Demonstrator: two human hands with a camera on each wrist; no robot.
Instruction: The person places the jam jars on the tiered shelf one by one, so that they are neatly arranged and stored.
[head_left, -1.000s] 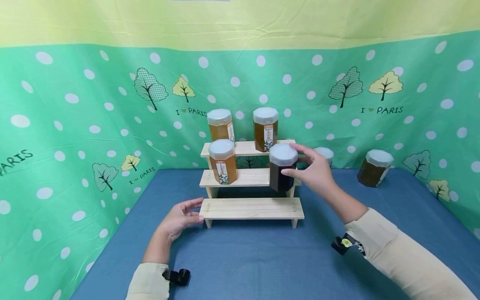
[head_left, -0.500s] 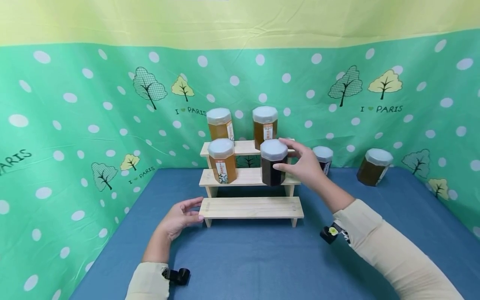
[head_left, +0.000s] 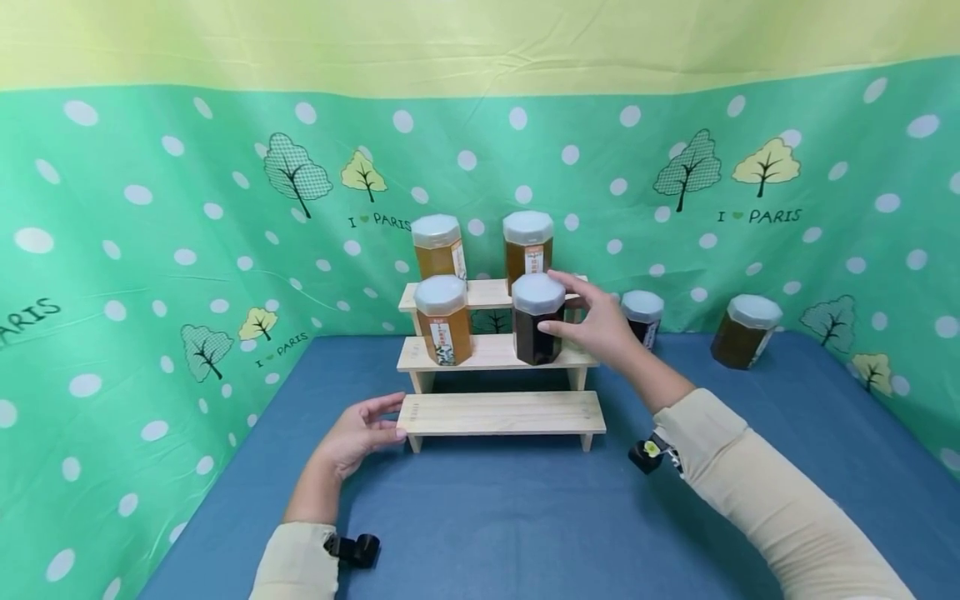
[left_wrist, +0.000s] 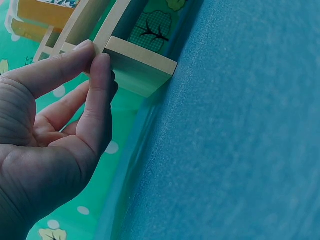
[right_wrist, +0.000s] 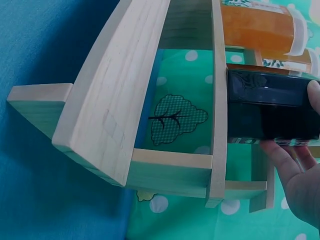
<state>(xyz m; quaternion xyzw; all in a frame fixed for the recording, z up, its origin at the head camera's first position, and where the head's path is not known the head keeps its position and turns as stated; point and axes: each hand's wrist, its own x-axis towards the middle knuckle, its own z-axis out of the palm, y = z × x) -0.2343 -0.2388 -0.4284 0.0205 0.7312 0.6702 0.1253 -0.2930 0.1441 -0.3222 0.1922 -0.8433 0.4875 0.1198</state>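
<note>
My right hand holds a dark honey jar with a whitish lid, thumb at the front and fingers round its right side. The jar stands upright at the right of the middle step of a three-tier wooden display stand; in the right wrist view the dark jar has its base right at the step's board. My left hand pinches the left end of the bottom step, thumb and finger at the board's edge in the left wrist view. Left of the dark jar is an amber honey jar with a label.
On the top step stand a golden jar and a brown jar. Right of the stand, on the blue cloth, are a dark jar and a brown jar. A green printed curtain hangs behind.
My right hand has moved the dark jar left and in over the middle step, nearer the amber jar. My left hand has stayed at the bottom step's end.
</note>
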